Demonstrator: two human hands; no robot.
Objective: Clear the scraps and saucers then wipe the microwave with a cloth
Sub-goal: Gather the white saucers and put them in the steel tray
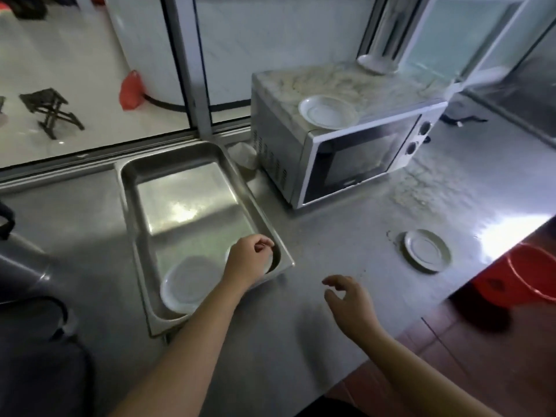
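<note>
A silver microwave (346, 158) stands on the steel counter, its top strewn with pale scraps (331, 78). One white saucer (328, 111) sits on its top near the front, another (373, 63) at the back. A third saucer (427, 249) lies on the counter to the right. In the steel tray (126, 182) lies a saucer (189, 284). My left hand (249, 257) is over the tray's near right corner, fingers curled at the rim of a mostly hidden saucer (270, 264). My right hand (349, 299) hovers over the counter, fingers relaxed and holding nothing.
Scraps (421, 188) also dust the counter right of the microwave. A crumpled white thing (243, 153) lies between tray and microwave. A red bucket (526, 275) stands on the floor past the counter's right edge. Glass panels run along the back.
</note>
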